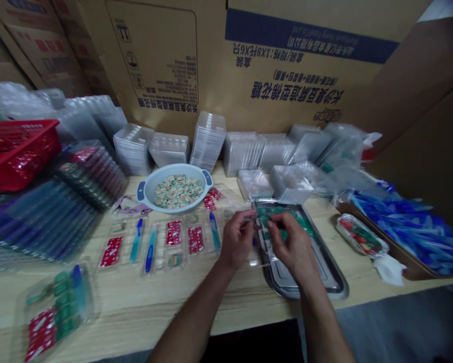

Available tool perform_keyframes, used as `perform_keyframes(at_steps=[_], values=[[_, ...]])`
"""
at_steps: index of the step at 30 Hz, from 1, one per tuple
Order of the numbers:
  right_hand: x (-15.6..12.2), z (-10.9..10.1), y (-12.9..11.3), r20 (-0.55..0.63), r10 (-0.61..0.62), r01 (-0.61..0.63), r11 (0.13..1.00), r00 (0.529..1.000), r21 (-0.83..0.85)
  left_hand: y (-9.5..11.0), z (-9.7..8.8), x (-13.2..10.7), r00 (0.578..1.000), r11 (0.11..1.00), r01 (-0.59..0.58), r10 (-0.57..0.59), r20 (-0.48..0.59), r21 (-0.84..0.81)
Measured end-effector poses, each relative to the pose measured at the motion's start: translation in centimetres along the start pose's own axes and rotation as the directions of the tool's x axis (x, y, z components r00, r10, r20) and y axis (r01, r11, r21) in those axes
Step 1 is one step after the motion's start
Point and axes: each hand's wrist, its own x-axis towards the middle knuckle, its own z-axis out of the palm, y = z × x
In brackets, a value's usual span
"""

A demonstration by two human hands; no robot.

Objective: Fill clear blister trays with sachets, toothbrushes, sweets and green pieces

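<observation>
My left hand (238, 238) is closed in a pinch at the near-left edge of a metal tray (327, 272). Close to it, my right hand (292, 243) is curled with thumb and forefinger together above the same tray. Whatever lies between the fingertips of either hand is too blurred to name. Clear plastic (263, 247) shows between the two hands. Green pieces (304, 222) lie in the far part of the metal tray. Left of my hands, clear compartment trays (162, 259) hold red packets (195, 239), blue plastic sticks (151, 249) and small striped pieces (175, 259).
A pale blue basin (145, 189) holds many striped pieces. Stacked clear trays (207, 143) line the cardboard behind. Filled packs (60, 312) and a red basket (41, 151) are on the left. At right are a box of blue sticks (408, 227) and a wrapped red-green pack (362, 236).
</observation>
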Motion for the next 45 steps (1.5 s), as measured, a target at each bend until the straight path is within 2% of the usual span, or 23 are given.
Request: perform_keyframes(at_steps=[3,7,12,16,19,23,25,27,29,32,34,37,39,42,45], values=[[0.0,-0.6,0.6,-0.089,0.058,-0.063,0.996,0.994,-0.058,0.2,0.0,0.1,0.993,0.982,0.115,-0.118,-0.009,-0.148],[-0.2,-0.5,0.6,-0.047,0.047,-0.052,0.993,0.998,-0.103,0.3,-0.1,0.1,0.991,0.979,0.124,-0.131,-0.034,-0.164],[-0.3,0.7,0.1,-0.054,0.031,-0.037,0.992,0.998,-0.121,0.0,0.2,-0.3,1.000,0.998,-0.019,0.018,-0.021,-0.053],[-0.3,1.2,0.0,-0.011,-0.004,0.001,0.975,1.000,-0.221,-0.5,0.4,-0.6,0.987,0.986,-0.160,0.159,0.009,0.055],[-0.3,1.5,-0.1,0.013,-0.018,0.021,0.935,1.000,-0.355,-0.7,0.4,-0.7,0.969,0.958,-0.247,0.245,0.034,0.143],[-0.2,1.9,-0.4,0.048,-0.022,0.043,0.867,0.999,-0.496,-0.5,0.1,-0.7,0.923,0.877,-0.384,0.355,0.150,0.288],[-0.2,2.0,-0.4,0.058,-0.027,0.053,0.852,0.998,-0.521,-0.3,0.0,-0.7,0.901,0.843,-0.433,0.391,0.191,0.318],[-0.2,2.0,-0.4,0.054,-0.036,0.058,0.865,0.998,-0.498,-0.3,0.1,-0.8,0.898,0.845,-0.438,0.394,0.197,0.307],[-0.2,1.6,-0.1,0.048,-0.048,0.063,0.916,0.998,-0.397,-0.3,0.1,-0.7,0.927,0.895,-0.370,0.341,0.153,0.250],[-0.1,0.0,1.0,0.014,0.001,0.000,0.991,1.000,-0.131,-0.3,0.0,-0.4,0.990,0.988,-0.137,0.140,-0.030,0.077],[0.0,-1.5,2.4,-0.047,0.119,-0.121,0.992,0.992,-0.048,-0.2,-0.2,0.0,0.985,0.998,-0.011,0.002,-0.171,-0.056],[-0.2,-3.3,5.2,-0.131,0.276,-0.295,0.943,0.952,-0.158,0.0,-0.7,0.7,0.949,0.980,0.066,-0.120,-0.291,-0.188],[-0.4,-3.6,6.6,-0.112,0.291,-0.311,0.912,0.950,-0.269,0.0,-0.9,0.9,0.938,0.968,0.095,-0.166,-0.305,-0.233],[-0.8,-2.5,7.2,0.036,0.223,-0.193,0.904,0.974,-0.380,0.0,-0.9,1.0,0.933,0.963,0.105,-0.182,-0.311,-0.249],[-1.2,-0.4,6.1,0.230,0.196,-0.066,0.879,0.953,-0.473,-0.2,-1.1,1.2,0.923,0.966,0.094,-0.175,-0.343,-0.242]])
